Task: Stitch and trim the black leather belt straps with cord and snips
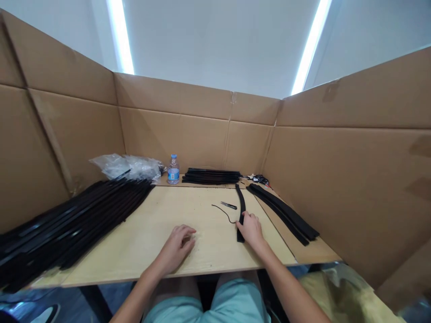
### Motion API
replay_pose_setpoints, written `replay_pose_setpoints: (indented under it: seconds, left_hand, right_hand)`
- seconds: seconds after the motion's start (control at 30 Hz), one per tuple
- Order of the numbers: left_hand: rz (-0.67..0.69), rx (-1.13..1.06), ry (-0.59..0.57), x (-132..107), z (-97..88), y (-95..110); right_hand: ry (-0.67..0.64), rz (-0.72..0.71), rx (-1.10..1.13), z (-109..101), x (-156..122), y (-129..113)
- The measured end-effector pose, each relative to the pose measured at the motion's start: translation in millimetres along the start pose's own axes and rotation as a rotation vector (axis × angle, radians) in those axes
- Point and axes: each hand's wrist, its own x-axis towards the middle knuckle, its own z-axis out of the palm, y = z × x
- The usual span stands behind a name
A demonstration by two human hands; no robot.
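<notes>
Strip (242, 202) held, cord (224, 211) loose

Right hand (251, 226) pinches the strip, right of centre; left hand (178, 246), lower centre, is loosely curled, seemingly empty. Risk: a leftward drag could snag the cord (right end unclear) or knock the snips (229, 206).

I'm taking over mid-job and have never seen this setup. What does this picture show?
There's no machine: these are a person's bare hands, seen from a camera on their head, looking forward and down. The left hand shows nothing held. The right hand touches a black strip; how firmly, I can't tell. Nearby lie a thin black cord and thread snips. Long black strips are heaped at left, with others at the back and right. A water bottle stands behind, beside clear plastic bags.
</notes>
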Motion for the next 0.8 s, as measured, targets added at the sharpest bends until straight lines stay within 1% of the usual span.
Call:
replay_pose_setpoints:
  seconds: [0.1,0.2,0.37,0.47,0.53,0.6,0.7,0.8]
  left_hand:
    - [0.035,0.062,-0.037,5,5.7,5]
    - [0.065,0.172,-0.092,23,19.8,17]
    - [0.157,0.222,-0.194,72,59.4,35]
    - [0.235,0.218,-0.25,93,82.8,40]
    - [0.253,0.218,-0.269,99,94.7,39]
    - [0.246,0.227,-0.259,100,102.4,36]
    - [0.249,0.24,-0.256,99,106.7,31]
    - [0.266,0.237,-0.27,101,107.0,29]
  right_hand:
    - [0.044,0.056,0.049,5,-4,0]
    - [0.068,0.077,0.1,7,-7,4]
    - [0.098,0.068,0.163,7,-8,8]
    - [0.096,0.048,0.21,8,-7,8]
    - [0.077,0.032,0.247,9,-7,9]
    - [0.044,0.001,0.286,10,-8,10]
    - [-0.036,-0.083,0.351,7,-9,17]
    - [-0.147,-0.187,0.45,-2,-9,35]
